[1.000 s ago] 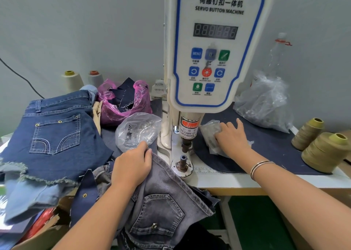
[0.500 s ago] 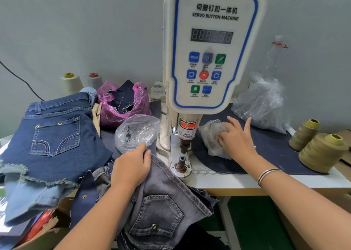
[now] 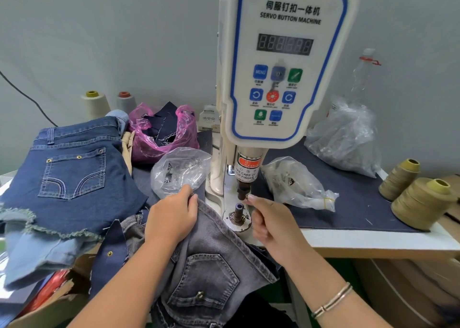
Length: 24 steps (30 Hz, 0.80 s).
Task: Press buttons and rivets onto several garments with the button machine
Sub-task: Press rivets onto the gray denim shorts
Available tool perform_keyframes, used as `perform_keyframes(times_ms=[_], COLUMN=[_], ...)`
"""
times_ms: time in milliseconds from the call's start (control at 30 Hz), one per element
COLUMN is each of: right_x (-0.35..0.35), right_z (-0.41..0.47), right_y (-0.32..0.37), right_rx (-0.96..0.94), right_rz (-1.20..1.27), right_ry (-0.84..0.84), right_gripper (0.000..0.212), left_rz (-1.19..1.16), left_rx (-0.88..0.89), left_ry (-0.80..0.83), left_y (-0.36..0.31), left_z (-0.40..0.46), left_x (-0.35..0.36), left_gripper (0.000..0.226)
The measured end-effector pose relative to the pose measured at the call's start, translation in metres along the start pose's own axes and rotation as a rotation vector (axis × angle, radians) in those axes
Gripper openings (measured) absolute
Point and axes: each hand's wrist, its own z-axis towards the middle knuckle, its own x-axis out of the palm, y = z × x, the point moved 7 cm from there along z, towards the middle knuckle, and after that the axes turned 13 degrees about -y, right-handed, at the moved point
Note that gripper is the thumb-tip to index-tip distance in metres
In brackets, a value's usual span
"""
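Observation:
The white servo button machine [image 3: 286,61] stands at centre, its upper punch [image 3: 242,190] hanging over the lower die post [image 3: 238,210]. My left hand [image 3: 171,215] grips the edge of a grey denim garment [image 3: 211,260] just left of the die. My right hand [image 3: 268,223] pinches a small metal button [image 3: 247,197] at its fingertips, right beside the punch tip. A small clear bag of buttons [image 3: 296,185] lies right of the machine on the dark cloth. Another clear bag of fittings [image 3: 179,171] sits left of the machine.
Blue denim shorts [image 3: 72,168] lie piled at left, with a pink bag of dark fabric [image 3: 161,131] behind. A large clear bag [image 3: 346,138] and a plastic bottle [image 3: 363,76] stand at the back right. Olive thread cones [image 3: 420,200] sit at far right, pale cones [image 3: 95,105] at back left.
My right hand has left the small clear bag and come back left to the punch, now pinching a button. My left hand keeps its hold on the grey garment.

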Motion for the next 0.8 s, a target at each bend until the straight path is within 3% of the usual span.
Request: perform_keyframes(times_ms=[167, 800], right_x=[0.012, 0.021], right_z=[-0.001, -0.019], right_y=[-0.012, -0.008], right_rx=[0.162, 0.434], right_rz=[0.148, 0.448], right_ry=[0.068, 0.113], right_gripper=[0.021, 0.027], left_rz=[-0.016, -0.036], left_rx=[-0.001, -0.009], left_ry=[0.002, 0.017], left_y=[0.001, 0.000], left_z=[0.000, 0.001], left_x=[0.001, 0.002], left_gripper=[0.020, 0.020])
